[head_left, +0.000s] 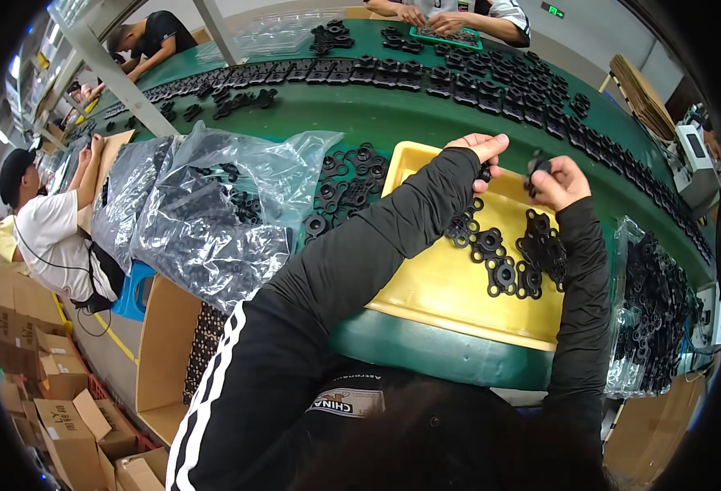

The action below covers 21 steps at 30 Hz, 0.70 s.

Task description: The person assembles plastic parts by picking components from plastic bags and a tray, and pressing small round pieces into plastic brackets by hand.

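A glossy yellow plastic tray [438,295] is scattered with black, ring-lobed plastic pieces [502,277]. Above it, a blurred black lobed part [536,170] is pinched in the right hand [563,183], long axis roughly vertical in view; a small black piece [484,173] is clasped in the left hand [483,152], its direction hidden. Beyond, dark parts [393,74] are lined along the green tabletop [360,119].

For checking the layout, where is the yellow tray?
In the head view, the yellow tray sits right of centre on the green table, under the left hand and right hand, left of a clear bag.
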### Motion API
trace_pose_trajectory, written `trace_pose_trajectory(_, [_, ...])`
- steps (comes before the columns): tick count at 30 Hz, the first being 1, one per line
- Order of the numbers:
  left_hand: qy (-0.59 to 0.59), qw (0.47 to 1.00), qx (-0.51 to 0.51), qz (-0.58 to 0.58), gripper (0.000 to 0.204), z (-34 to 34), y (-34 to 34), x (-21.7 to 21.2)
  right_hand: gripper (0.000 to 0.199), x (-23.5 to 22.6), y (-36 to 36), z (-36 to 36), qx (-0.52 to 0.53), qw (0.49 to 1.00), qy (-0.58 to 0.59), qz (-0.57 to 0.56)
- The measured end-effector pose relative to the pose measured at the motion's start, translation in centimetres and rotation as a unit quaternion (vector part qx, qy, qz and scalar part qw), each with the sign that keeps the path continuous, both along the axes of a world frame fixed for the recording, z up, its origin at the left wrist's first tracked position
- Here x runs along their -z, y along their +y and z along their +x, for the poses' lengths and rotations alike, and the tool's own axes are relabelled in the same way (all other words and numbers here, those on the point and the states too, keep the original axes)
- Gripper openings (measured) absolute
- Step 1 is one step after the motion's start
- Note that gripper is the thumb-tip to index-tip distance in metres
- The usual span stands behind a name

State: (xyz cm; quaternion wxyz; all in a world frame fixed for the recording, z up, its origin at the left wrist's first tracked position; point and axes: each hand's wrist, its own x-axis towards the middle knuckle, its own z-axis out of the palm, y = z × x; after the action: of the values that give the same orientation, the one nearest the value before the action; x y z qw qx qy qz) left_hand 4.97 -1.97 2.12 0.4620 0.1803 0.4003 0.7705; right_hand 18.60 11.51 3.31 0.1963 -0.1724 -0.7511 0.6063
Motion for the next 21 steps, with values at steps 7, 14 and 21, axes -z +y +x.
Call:
trace_pose_trajectory(7, [0.097, 0.992, 0.002, -0.076, 0.021, 0.6, 0.6, 0.2, 0.026, -0.3, 1.1, -0.3, -0.051, 0.947, 0.176, -0.264])
trace_pose_trajectory(14, [-0.077, 0.994, 0.06, -0.039, 0.028, 0.0, 1.1, 0.0, 0.033, 1.1, 0.8, -1.2, -0.004, 0.941, 0.163, -0.297])
trace_pose_trajectory(21, [-0.022, 0.997, 0.061, 0.034, 0.026, -0.3, 0.7, 1.3, 0.032, 0.8, -0.5, -1.2, -0.05, 0.962, 0.137, -0.232])
